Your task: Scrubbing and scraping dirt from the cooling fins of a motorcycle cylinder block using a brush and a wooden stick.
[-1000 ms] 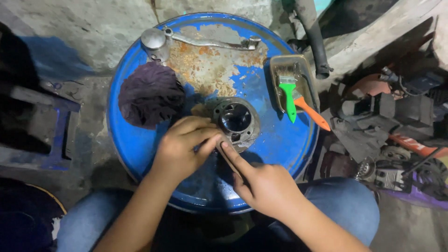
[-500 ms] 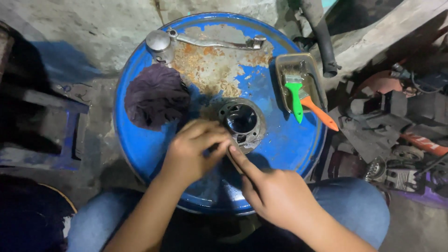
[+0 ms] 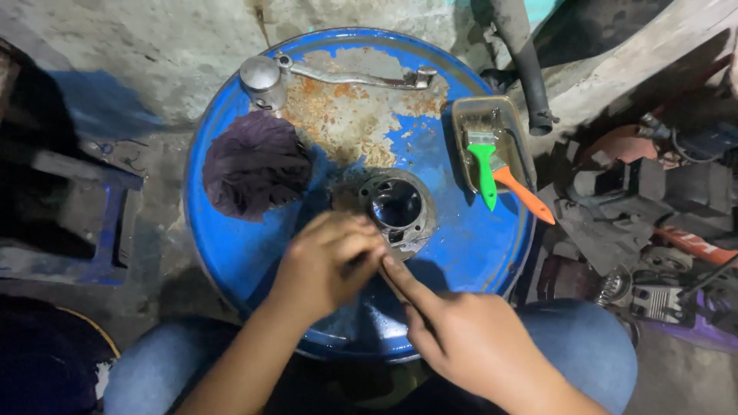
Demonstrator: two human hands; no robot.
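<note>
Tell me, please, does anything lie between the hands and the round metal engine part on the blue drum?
Nothing visible does. The left hand rests against the round metal engine part, and the right hand points a finger to its near edge. The dark rag and brush lie aside.

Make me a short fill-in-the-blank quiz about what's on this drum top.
1. The brush has a ____ and orange handle.
2. The brush lies in a shallow ____.
3. The dark rag lies to the ____ of the metal cylinder in the picture.
4. Both hands are at the cylinder's ____ edge.

Missing words: green; tray; left; near
</note>
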